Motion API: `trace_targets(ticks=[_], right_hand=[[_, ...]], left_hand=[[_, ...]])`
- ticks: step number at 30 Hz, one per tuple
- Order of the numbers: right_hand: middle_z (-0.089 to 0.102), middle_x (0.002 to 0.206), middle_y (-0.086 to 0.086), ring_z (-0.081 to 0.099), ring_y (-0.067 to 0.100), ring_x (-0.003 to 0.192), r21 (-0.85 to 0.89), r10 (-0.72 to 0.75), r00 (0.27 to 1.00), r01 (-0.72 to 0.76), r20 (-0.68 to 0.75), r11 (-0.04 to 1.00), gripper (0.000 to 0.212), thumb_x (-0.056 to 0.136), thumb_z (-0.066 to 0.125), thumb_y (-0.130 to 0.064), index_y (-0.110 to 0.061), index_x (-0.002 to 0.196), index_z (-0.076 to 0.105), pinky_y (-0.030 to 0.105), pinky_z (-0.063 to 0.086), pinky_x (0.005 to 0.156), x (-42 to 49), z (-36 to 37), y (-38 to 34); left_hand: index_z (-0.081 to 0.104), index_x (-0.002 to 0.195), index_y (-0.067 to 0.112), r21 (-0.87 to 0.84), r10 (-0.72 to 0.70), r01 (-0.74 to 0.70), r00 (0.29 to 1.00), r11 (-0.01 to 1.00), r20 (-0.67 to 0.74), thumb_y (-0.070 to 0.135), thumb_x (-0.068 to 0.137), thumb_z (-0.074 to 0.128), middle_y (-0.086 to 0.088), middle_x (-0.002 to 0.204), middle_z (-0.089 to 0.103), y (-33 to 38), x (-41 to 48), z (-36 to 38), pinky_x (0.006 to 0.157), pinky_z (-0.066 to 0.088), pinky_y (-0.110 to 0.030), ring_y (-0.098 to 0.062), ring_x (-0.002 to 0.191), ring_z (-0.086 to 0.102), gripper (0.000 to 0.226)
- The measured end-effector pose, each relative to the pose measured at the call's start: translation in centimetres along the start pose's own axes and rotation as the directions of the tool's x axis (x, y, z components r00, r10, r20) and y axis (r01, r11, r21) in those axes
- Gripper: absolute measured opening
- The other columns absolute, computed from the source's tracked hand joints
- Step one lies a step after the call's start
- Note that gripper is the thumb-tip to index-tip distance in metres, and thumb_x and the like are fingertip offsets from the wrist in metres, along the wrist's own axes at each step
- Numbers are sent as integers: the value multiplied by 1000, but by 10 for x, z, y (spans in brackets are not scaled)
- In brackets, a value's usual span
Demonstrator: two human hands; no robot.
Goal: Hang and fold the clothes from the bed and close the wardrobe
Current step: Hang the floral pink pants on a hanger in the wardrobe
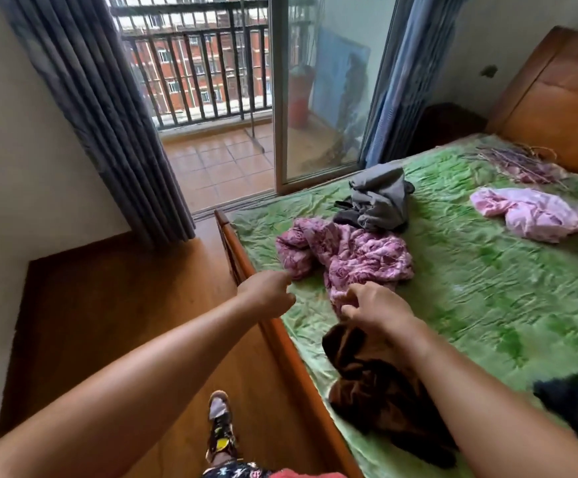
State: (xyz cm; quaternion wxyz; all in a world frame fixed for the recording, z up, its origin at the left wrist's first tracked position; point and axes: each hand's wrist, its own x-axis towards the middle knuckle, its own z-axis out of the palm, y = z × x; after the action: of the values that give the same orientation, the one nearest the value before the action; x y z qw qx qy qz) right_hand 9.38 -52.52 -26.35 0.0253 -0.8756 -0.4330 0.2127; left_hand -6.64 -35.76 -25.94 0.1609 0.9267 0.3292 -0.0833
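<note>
At the near edge of the bed, in the lower middle of the frame, we reach with both hands toward a purple floral garment that lies crumpled on the green cover. Our right hand sits on the garment's near end, its fingers curled down and grasping the cloth. Our left hand hovers over the wooden bed rail, just beside the garment's left fold; its fingers are curled in, and we cannot tell whether they pinch any cloth. Under our right forearm a brown garment lies bunched at the bed's edge. Behind the purple one, touching it, a grey garment is heaped. Toward the upper right a pale pink garment lies well apart from these, and a dark garment shows at the right edge. At the upper left a grey curtain hangs beside the glass balcony door
</note>
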Motion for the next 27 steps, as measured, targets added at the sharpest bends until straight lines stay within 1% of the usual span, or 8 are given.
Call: trace_targets(ticks=[6, 10, 12, 15, 19, 21, 23, 27], right_hand=[[60, 122, 14, 59, 32, 117, 77, 249, 969, -249, 13, 965, 41, 89, 58, -49, -21, 119, 61, 35, 47, 94, 80, -2, 1], [58, 121, 15, 58, 34, 117, 113, 378, 925, -380, 34, 918, 40, 89, 58, -46, -20, 120, 60, 36, 47, 96, 111, -6, -4], [58, 121, 14, 58, 34, 116, 131, 426, 904, -427, 39, 895, 39, 89, 58, -46, -21, 118, 60, 36, 46, 94, 122, -5, -3], [57, 124, 13, 57, 34, 118, 165, 484, 872, -488, 70, 857, 41, 90, 56, -46, -23, 124, 59, 36, 46, 95, 133, 2, 5], [55, 128, 12, 55, 33, 122, 214, 522, 846, -532, 103, 819, 47, 92, 54, -45, -28, 136, 53, 38, 46, 99, 153, 14, 28], [55, 126, 12, 55, 34, 121, 228, 530, 839, -544, 127, 807, 47, 92, 54, -46, -29, 136, 52, 41, 48, 98, 165, 23, 40], [54, 123, 10, 56, 34, 119, 237, 521, 839, -545, 159, 804, 44, 92, 53, -45, -26, 131, 53, 42, 50, 97, 180, 32, 54], [53, 124, 9, 55, 33, 120, 244, 513, 824, -562, 239, 790, 42, 93, 51, -44, -25, 130, 52, 41, 50, 95, 211, 49, 82]], left_hand=[[61, 117, 24, 26, 187, -190, 978, 981, 95, 36, 89, 55, 0, 116, 66, -25, 115, -7, 83, 57, -38, -26, 106, 63, 31], [58, 96, 19, 55, 309, -322, 936, 945, 171, 31, 87, 52, -2, 97, 62, -32, 174, -15, 65, 50, -33, -29, 94, 63, 16], [56, 91, 16, 65, 371, -390, 907, 918, 202, 28, 86, 51, -2, 91, 58, -31, 198, -14, 65, 51, -35, -30, 91, 62, 14], [55, 89, 17, 54, 420, -447, 870, 893, 258, 26, 86, 51, -6, 93, 59, -26, 232, -4, 67, 51, -36, -33, 92, 62, 11], [44, 76, 23, 56, 419, -457, 852, 888, 314, 28, 86, 49, -1, 81, 49, -15, 270, 23, 61, 40, -32, -34, 91, 63, 13], [44, 78, 23, 62, 406, -450, 850, 891, 337, 30, 87, 47, -5, 92, 58, -10, 287, 38, 63, 42, -34, -34, 94, 63, 12], [56, 93, 24, 93, 371, -427, 858, 899, 354, 30, 85, 45, -3, 103, 59, -3, 304, 50, 66, 44, -35, -31, 98, 63, 14], [59, 103, 24, 108, 338, -408, 855, 907, 394, 28, 85, 44, -4, 105, 54, 10, 336, 73, 68, 45, -38, -32, 100, 60, 24]])
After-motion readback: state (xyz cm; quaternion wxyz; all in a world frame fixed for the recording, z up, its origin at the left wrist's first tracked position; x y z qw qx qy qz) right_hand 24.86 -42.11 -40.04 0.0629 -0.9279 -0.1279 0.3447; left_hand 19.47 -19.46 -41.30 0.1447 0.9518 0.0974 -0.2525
